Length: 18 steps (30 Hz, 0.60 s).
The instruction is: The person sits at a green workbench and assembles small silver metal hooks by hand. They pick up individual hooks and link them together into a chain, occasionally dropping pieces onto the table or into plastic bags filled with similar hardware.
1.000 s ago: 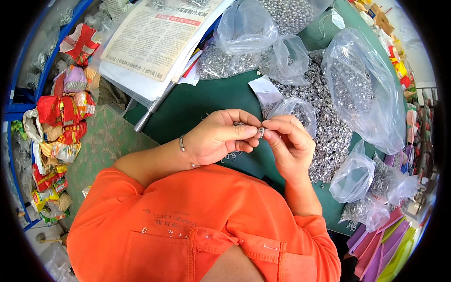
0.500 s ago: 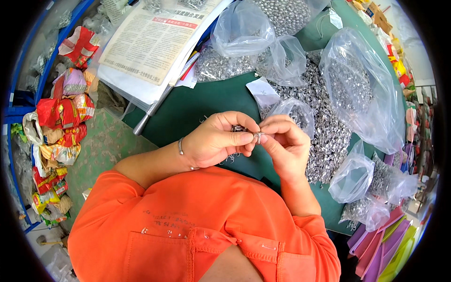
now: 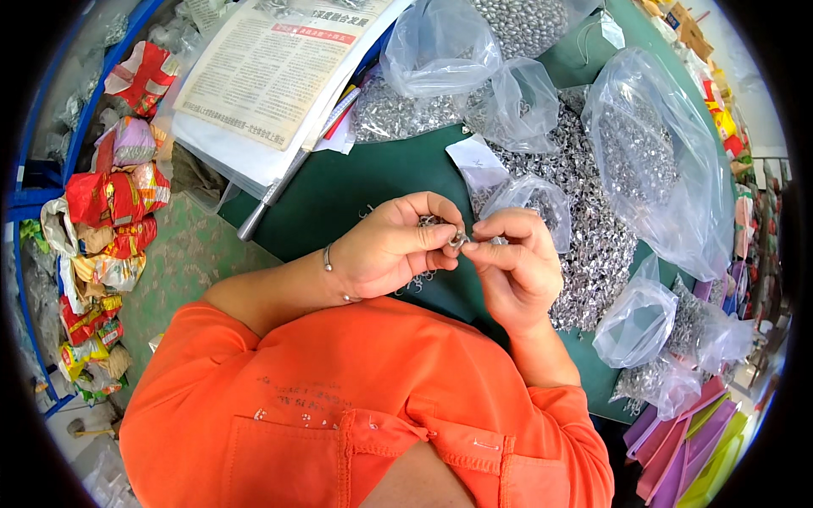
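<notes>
My left hand (image 3: 396, 241) is closed, with thumb and forefinger pinching a small silver metal ring-like piece (image 3: 458, 240). More small metal pieces (image 3: 430, 222) show in the curl of its fingers. Facing it, my right hand (image 3: 521, 267) is closed too, its thumb and forefinger at the right side of the same piece. Its exact shape is too small to make out. Both hands are above the green tabletop (image 3: 326, 190), where a few hook-shaped bits (image 3: 415, 284) lie just below the left hand. Beside my right hand spreads a large heap of shiny metal parts (image 3: 593, 262).
Clear plastic bags (image 3: 652, 161) of metal parts surround the heap. A newspaper (image 3: 271, 72) on white sheets and a metal-ended rod (image 3: 269, 203) lie at the far left. Colourful packets (image 3: 110, 203) fill the blue shelf (image 3: 72, 127). Purple and green bins (image 3: 690, 440) stand at the lower right.
The small piece has turned between my fingertips and now shows as a ring. My right thumb and forefinger have shifted their hold slightly, drawing back a little to the right.
</notes>
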### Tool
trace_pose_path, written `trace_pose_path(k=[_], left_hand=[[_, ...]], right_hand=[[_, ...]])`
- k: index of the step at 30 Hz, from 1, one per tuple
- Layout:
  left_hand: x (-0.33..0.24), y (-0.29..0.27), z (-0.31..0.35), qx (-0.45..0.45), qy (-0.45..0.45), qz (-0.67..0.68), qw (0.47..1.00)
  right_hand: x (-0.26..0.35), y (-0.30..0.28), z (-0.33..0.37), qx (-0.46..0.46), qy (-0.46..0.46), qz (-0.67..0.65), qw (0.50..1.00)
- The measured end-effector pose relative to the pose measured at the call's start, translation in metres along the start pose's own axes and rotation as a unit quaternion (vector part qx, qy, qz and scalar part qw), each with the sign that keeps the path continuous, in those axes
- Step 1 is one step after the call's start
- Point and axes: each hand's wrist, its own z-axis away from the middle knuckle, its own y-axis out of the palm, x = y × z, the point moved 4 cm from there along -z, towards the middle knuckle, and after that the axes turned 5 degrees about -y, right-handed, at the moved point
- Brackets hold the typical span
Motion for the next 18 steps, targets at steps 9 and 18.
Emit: trace_pose_path(k=[9, 18], left_hand=[[-0.002, 0.001, -0.001, -0.024, 0.004, -0.011, 1.0], [0.002, 0.001, -0.003, 0.041, 0.033, 0.08, 0.995]], right_hand=[[-0.005, 0.004, 0.01, -0.07, 0.114, -0.047, 0.99], [-0.005, 0.007, 0.013, -0.097, 0.144, -0.094, 0.98]])
